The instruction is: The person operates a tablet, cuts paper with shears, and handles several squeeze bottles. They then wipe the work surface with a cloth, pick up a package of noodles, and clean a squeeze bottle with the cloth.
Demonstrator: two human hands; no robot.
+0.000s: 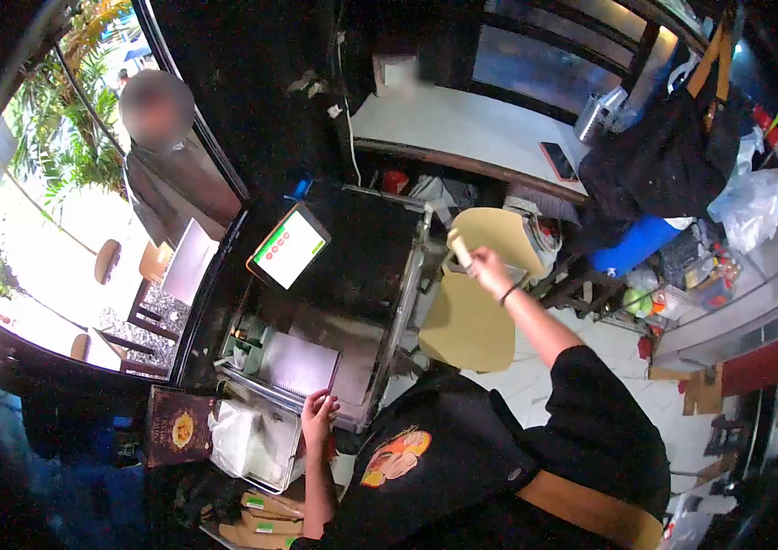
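My right hand (486,268) is stretched out over a cream plastic chair (467,321), closed around a short pale rolled piece (459,244) that sticks out past the fingers. A dark band circles that wrist. Close to the near corner of an open lined notebook (299,363), my left hand (319,414) has its fingers curled together at the counter's edge; I cannot tell what is in them. Beyond the notebook, a tablet (289,246) with a lit white and green screen stands tilted on the dark counter (361,234).
A person (178,179) stands outside the window opening on the left. A menu (182,427) and a white plastic bag (234,434) lie left of my left hand. A phone (558,160) rests on the white shelf (453,128). Dark clothing (650,160) hangs at the right.
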